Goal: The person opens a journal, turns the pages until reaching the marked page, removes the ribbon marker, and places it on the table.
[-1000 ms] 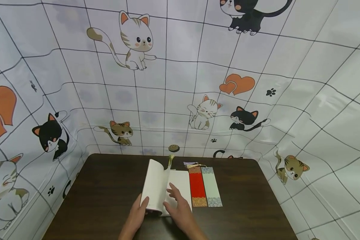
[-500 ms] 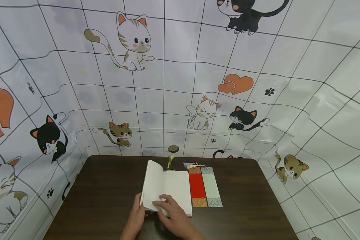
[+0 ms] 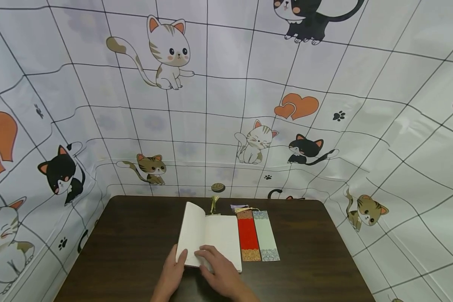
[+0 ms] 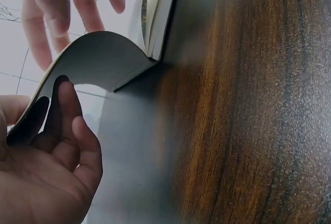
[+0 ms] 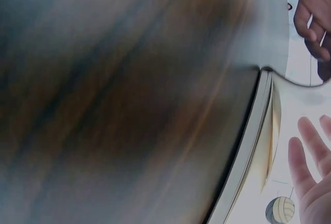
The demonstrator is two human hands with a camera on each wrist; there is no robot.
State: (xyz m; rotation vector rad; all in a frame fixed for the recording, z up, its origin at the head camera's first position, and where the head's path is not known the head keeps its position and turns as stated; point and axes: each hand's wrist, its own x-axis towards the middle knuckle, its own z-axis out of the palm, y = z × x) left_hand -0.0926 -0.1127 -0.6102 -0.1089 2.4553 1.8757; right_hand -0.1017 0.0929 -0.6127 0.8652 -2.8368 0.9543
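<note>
Head view shows an open book (image 3: 211, 237) with blank white pages lying low in the middle of the frame, on a dark brown desk (image 3: 128, 247). Its left leaves stand lifted and curved, while the right page lies flat. The left hand (image 3: 172, 272) grips the bottom edge of the lifted leaves: the left wrist view shows the thumb on one side and curled fingers (image 4: 70, 125) on the other, pinching the bent cover. The right hand (image 3: 219, 270) rests on the lower part of the book with its fingers spread and straight over the pages near the spine, grasping nothing. Just right of the book, touching its edge, lies a red bookmark (image 3: 248, 238), and beside that a pale green bookmark (image 3: 265, 238), both with tassels at their upper ends. A greenish tassel (image 3: 213, 203) pokes out above the top of the book. Behind and around the desk hangs a white grid-patterned cloth (image 3: 226, 105) printed with cartoon cats and orange hearts.
</note>
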